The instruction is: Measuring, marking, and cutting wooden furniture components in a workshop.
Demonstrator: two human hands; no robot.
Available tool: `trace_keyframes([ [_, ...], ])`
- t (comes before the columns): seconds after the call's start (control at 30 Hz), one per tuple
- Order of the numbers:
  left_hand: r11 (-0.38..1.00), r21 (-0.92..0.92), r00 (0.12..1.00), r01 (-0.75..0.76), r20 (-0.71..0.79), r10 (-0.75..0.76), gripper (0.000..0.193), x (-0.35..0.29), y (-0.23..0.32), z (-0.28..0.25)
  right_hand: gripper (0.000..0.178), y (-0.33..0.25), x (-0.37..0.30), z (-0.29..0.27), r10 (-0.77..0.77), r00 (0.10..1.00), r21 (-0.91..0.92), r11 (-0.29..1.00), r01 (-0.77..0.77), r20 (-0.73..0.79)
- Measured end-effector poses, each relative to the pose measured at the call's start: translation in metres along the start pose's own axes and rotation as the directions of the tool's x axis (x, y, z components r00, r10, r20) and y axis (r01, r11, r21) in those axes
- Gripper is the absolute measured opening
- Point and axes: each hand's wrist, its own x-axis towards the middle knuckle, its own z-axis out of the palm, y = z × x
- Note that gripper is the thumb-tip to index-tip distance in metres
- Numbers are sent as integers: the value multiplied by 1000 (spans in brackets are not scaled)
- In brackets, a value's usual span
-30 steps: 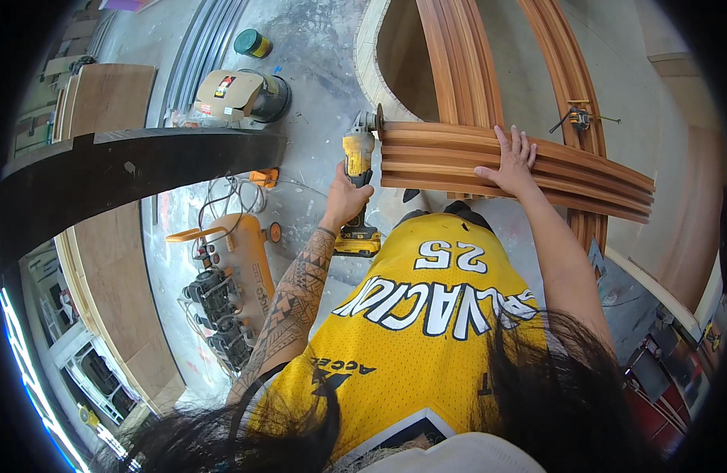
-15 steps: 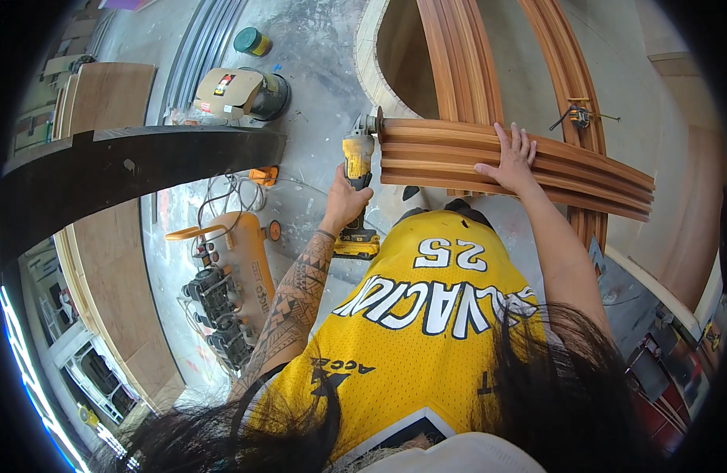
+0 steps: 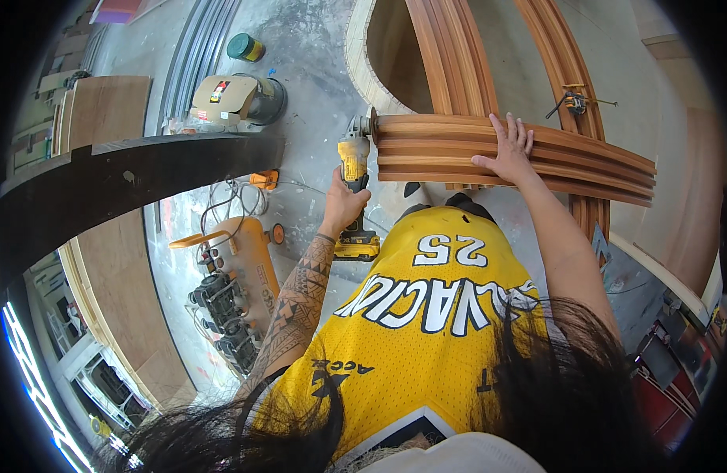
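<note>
- Grinder [image 3: 354, 158]: at the left end of the plank [image 3: 442, 147]; left hand [image 3: 346, 206] wrapped round its body, seemingly to keep the disc [image 3: 373, 126] aligned with that end; contact cannot be told.
- Plank: brown, fluted, laid across two boards [image 3: 454, 55], which probably prop it.
- Right hand [image 3: 508, 154]: fingers spread on the plank's top, likely to steady it.
</note>
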Motion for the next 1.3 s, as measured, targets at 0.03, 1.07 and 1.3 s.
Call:
trace_keyframes([
  [0.03,1000,-13,1000,4,3,-4,79,0,-2,1,126,0,0,0,1,1000,-6,1000,-1,4],
  [1.07,998,50,999,40,13,-41,82,-18,-2,-1,126,5,4,6,-13,1000,-24,1000,13,-11],
  [1.3,997,71,1000,19,-8,-18,82,-20,-10,1,125,5,4,6,-22,999,-6,1000,21,-33],
])
